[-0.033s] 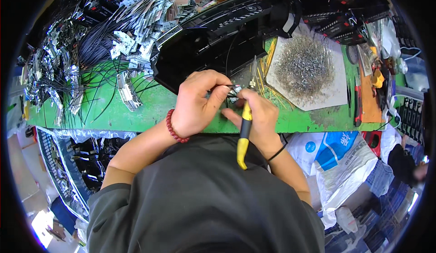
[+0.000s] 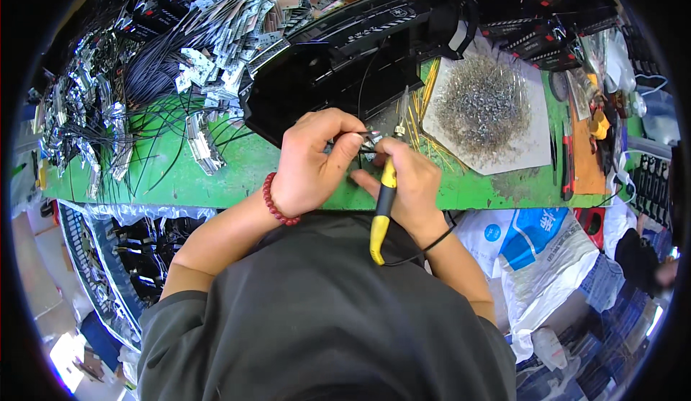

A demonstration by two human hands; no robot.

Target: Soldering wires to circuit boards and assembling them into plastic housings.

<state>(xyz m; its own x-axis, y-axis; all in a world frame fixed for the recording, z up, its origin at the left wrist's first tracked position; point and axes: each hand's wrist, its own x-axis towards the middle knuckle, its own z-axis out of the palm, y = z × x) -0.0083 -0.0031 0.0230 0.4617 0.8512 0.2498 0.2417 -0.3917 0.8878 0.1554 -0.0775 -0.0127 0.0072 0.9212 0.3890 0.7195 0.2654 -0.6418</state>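
Over the front of the green bench, my left hand (image 2: 317, 160) is closed, with thumb and forefinger pinching the end of a thin black wire (image 2: 371, 134). Close beside it, my right hand (image 2: 410, 181) is closed round a yellow-and-black soldering iron (image 2: 385, 203). The iron's metal tip points away from me and its handle end hangs toward my lap. Small metal bits lie between my fingertips, too small and covered to make out. Just beyond both hands rests a black shield-shaped plastic shell (image 2: 302, 91).
Loose screws (image 2: 484, 106) are heaped on a white board (image 2: 529, 158) at the right, beside thin yellow rods (image 2: 417, 116). Circuit boards (image 2: 237, 26) and black wires (image 2: 155, 70) pile up at the left. A red-handled tool (image 2: 567, 163) lies near the green bench's (image 2: 252, 194) right end.
The soldering iron's handle end has swung slightly left, and its black cord now shows beneath my right wrist. Both hands stay in nearly the same place.
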